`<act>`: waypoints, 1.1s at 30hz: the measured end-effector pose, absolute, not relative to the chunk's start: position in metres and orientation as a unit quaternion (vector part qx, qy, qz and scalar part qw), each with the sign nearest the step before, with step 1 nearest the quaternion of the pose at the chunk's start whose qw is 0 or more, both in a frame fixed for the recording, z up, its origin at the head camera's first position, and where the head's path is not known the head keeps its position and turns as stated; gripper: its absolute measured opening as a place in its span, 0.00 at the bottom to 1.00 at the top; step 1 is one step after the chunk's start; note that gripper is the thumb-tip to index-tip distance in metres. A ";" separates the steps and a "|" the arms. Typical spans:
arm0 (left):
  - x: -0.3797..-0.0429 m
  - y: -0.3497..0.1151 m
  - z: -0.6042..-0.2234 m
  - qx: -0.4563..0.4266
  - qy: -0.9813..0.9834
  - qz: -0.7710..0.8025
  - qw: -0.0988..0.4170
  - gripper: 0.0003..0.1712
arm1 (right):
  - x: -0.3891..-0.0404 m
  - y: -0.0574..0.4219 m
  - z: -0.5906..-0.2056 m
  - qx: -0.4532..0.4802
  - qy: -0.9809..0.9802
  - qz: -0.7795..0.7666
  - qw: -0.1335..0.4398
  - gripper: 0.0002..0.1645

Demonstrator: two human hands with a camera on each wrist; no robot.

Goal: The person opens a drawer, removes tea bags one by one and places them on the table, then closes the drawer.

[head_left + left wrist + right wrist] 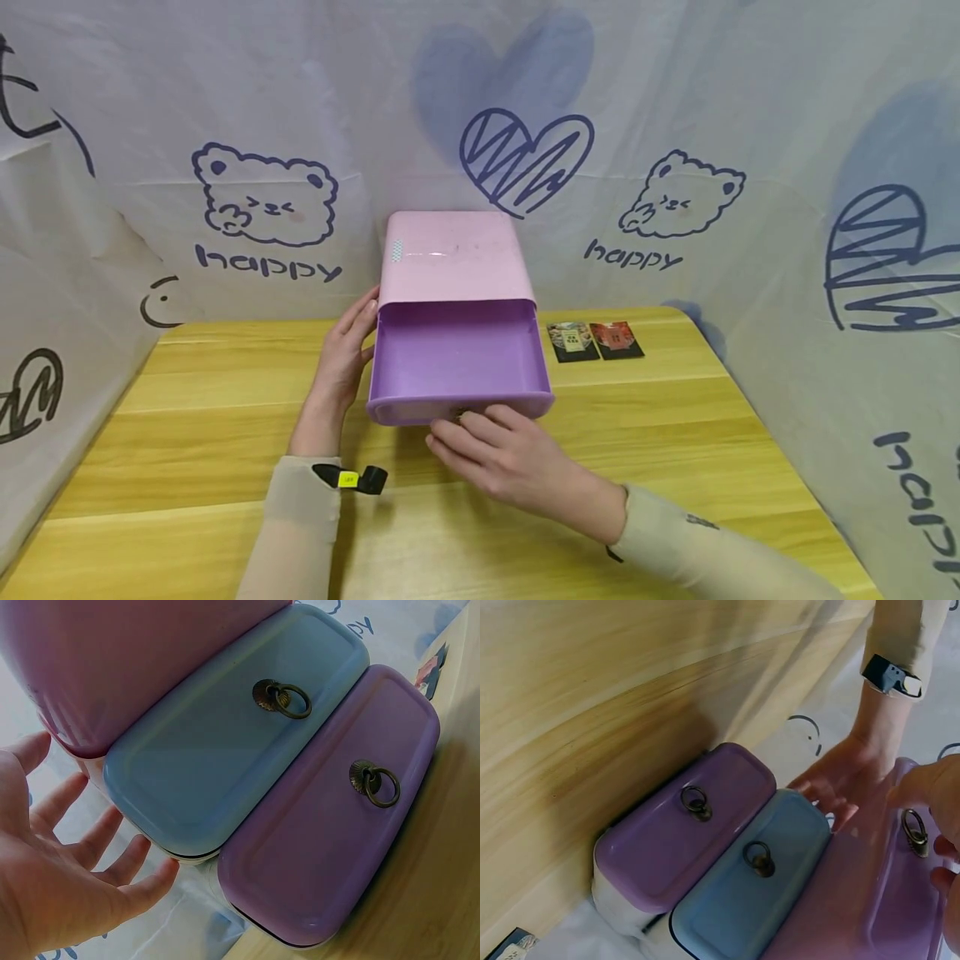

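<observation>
A small drawer cabinet with a pink top point(457, 258) stands on the table against the white curtain. Its top purple drawer point(457, 350) is pulled far out, showing the inside floor. Below it, a blue drawer point(202, 757) and a lower purple drawer point(300, 840) sit closed, each with a brass ring pull. My left hand point(343, 358) rests along the cabinet's left side, fingers spread with fingertips at the wall. At the top drawer's front is my right hand point(502, 450), its thumb and fingers apart around the brass ring point(913, 829), which hangs loose between them.
Two small printed packets, one greenish point(573, 342) and one red point(617, 340), lie on the table right of the cabinet. A white curtain point(360, 100) with drawn bears and hearts encloses the back and sides of the wooden table point(187, 433).
</observation>
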State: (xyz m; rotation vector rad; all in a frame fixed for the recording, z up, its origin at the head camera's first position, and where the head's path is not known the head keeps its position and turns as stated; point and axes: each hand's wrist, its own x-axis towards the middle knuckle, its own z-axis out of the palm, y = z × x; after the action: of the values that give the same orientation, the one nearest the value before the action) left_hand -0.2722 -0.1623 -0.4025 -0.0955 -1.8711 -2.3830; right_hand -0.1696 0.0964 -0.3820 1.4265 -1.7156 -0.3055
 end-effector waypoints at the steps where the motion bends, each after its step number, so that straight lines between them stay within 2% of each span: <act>1: -0.272 -0.162 -0.402 -0.031 -0.616 -0.785 0.055 0.29 | -0.170 0.096 -0.382 0.568 -0.690 -0.120 0.432 0.22; 19: -0.271 -0.162 -0.401 -0.035 -0.621 -0.782 0.049 0.30 | -0.177 0.094 -0.383 0.548 -0.687 -0.096 0.468 0.17; 26: -0.272 -0.161 -0.401 -0.032 -0.620 -0.783 0.051 0.29 | -0.172 0.089 -0.366 0.559 -0.675 -0.069 0.476 0.16; 33: -0.272 -0.162 -0.402 -0.033 -0.619 -0.783 0.051 0.29 | -0.167 0.085 -0.350 0.571 -0.669 -0.024 0.475 0.10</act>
State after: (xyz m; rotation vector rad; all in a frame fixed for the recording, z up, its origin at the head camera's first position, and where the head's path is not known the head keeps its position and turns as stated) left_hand -0.2723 -0.1617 -0.4019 -0.1010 -1.8838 -2.3843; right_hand -0.1667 0.0847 -0.3503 1.3952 -1.6364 -0.0587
